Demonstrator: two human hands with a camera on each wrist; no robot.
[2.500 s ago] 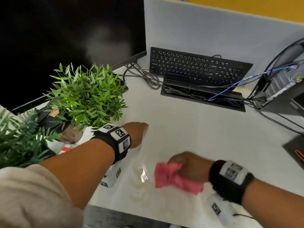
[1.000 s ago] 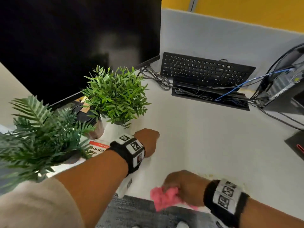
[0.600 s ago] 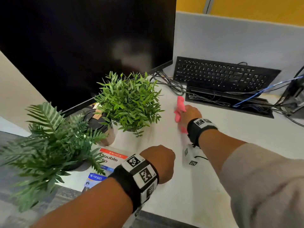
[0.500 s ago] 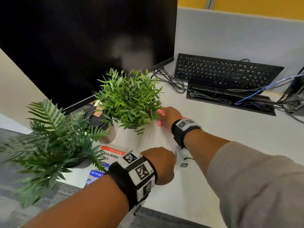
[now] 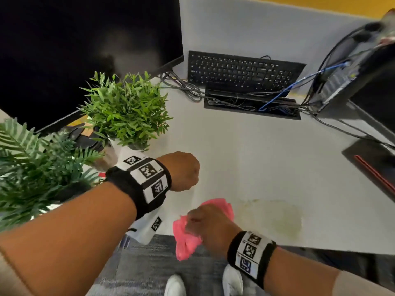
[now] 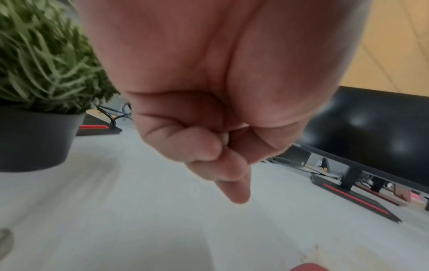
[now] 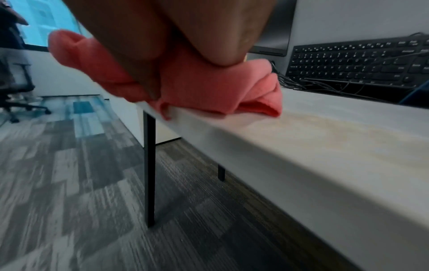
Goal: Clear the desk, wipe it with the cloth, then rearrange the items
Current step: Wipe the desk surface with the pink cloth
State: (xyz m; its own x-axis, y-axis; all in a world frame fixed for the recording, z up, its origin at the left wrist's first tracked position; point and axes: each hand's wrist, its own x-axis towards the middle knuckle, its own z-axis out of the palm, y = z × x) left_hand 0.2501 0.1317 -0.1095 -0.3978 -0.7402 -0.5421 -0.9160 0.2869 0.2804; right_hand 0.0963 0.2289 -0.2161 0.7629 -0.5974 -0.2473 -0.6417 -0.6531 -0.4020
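My right hand [image 5: 208, 221] grips a bunched pink cloth [image 5: 188, 238] at the front edge of the white desk [image 5: 245, 159]; part of the cloth hangs over the edge. In the right wrist view the pink cloth [image 7: 209, 86] lies pressed on the desk's front edge [image 7: 290, 155]. My left hand [image 5: 181, 170] hovers as a fist above the desk beside the plants, holding nothing. The left wrist view shows its fingers [image 6: 197, 144] curled into the palm above the desk [image 6: 139, 229]. A faint yellowish smear [image 5: 275, 216] marks the desk right of the cloth.
Two potted green plants [image 5: 126, 110] [image 5: 32, 167] stand at the left with a box and a dark item behind them. A black monitor [image 5: 74, 50] fills the back left; a keyboard [image 5: 241, 71], cables [image 5: 245, 101] and a computer case [image 5: 352, 77] line the back.
My right hand has drawn the pink cloth back from beside the small plant to the desk's front edge. My left fist has stayed near the plants.
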